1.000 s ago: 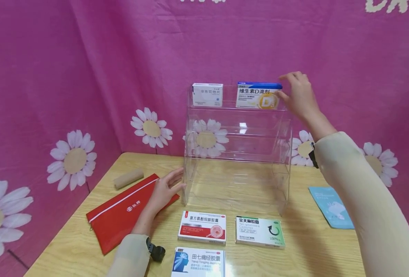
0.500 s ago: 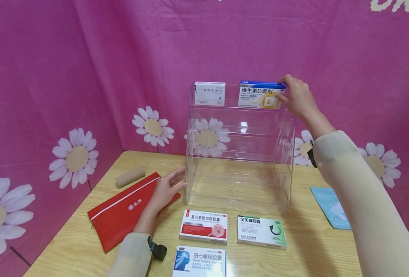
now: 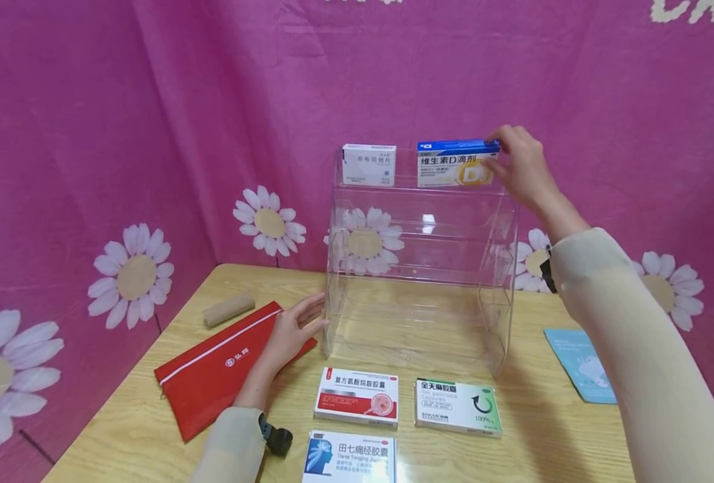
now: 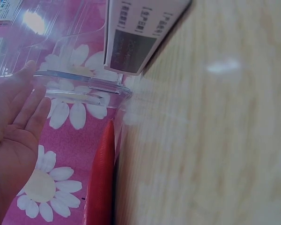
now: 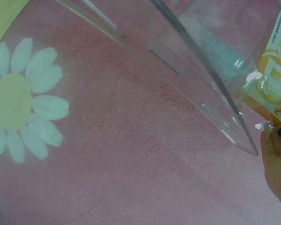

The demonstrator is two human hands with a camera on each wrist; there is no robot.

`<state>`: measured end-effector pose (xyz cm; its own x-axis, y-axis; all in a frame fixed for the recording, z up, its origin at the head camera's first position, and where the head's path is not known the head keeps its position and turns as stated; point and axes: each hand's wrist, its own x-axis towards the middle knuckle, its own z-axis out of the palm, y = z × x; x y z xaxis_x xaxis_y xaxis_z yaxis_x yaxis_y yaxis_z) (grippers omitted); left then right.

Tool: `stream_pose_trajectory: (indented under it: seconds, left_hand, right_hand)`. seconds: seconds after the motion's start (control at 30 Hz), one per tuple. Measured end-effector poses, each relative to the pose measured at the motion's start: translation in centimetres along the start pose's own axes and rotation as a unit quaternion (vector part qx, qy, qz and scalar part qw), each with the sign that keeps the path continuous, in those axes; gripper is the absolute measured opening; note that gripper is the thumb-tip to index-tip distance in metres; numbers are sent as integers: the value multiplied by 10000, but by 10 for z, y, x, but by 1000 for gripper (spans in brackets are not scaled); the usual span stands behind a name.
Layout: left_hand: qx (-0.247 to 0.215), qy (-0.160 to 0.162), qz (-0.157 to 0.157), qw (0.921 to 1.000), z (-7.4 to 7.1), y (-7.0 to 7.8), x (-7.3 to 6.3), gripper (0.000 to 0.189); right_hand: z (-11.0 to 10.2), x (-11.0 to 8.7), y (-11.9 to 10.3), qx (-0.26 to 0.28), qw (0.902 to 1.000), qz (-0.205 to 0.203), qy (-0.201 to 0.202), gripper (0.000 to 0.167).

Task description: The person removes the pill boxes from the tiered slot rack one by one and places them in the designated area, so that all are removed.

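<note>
A clear acrylic tiered rack [image 3: 417, 268] stands on the wooden table. On its top tier, the blue-topped vitamin D box [image 3: 447, 168] leans slightly, its blue top showing. My right hand [image 3: 525, 164] pinches that box at its right end, thumb in front and fingers over the top. The orange D logo box [image 5: 274, 77] also shows in the right wrist view, behind clear plastic. My left hand [image 3: 293, 332] has its fingers extended against the rack's lower left side; its palm [image 4: 14, 122] shows in the left wrist view. A white medicine box [image 3: 369, 166] stands at the top tier's left.
In front of the rack lie a red-and-white medicine box [image 3: 357, 396], a green-and-white capsule box [image 3: 458, 406] and a blue-and-white box [image 3: 351, 459]. A red zip pouch [image 3: 212, 376] and a brown cardboard tube [image 3: 229, 310] lie left. A light-blue packet [image 3: 580, 365] lies right.
My right hand's fingers have closed onto the right end of the vitamin D box. The box has tipped a little, showing more of its blue top. My left hand stays at the rack's side.
</note>
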<state>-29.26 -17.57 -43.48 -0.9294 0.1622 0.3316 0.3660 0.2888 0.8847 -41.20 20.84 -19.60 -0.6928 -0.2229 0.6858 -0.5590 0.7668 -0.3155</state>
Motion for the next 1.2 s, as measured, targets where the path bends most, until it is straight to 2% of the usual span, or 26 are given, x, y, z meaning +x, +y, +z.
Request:
stream_pose_trajectory:
  seconds: [0.23,0.4,0.5,0.8,1.0,1.2]
  left_hand:
    - [-2,-14,49,10000,0,1,1,55]
    - [47,1,11,10000,0,2,1,56]
    - [42,3,-35,10000,0,1,2,57]
    - [-8,-9,-39,10000,2,-2,1,57]
    - [-38,-22,-93,9999,2,-3,1,56]
    - [49,-17,-161,9999,1,-1,1,56]
  right_hand:
    - [-7,0,-8,353,9970,-30,683,28]
    - [-12,-10,-13,850,9864,-202,1392,29]
    - [-15,-22,-15,1163,9807,-262,1549,29]
    - [-20,-74,-12,1715,9744,-210,1436,32]
    - [-23,-118,-12,1915,9719,-596,1230,35]
    - [-23,-167,-15,1968,9735,-790,855,43]
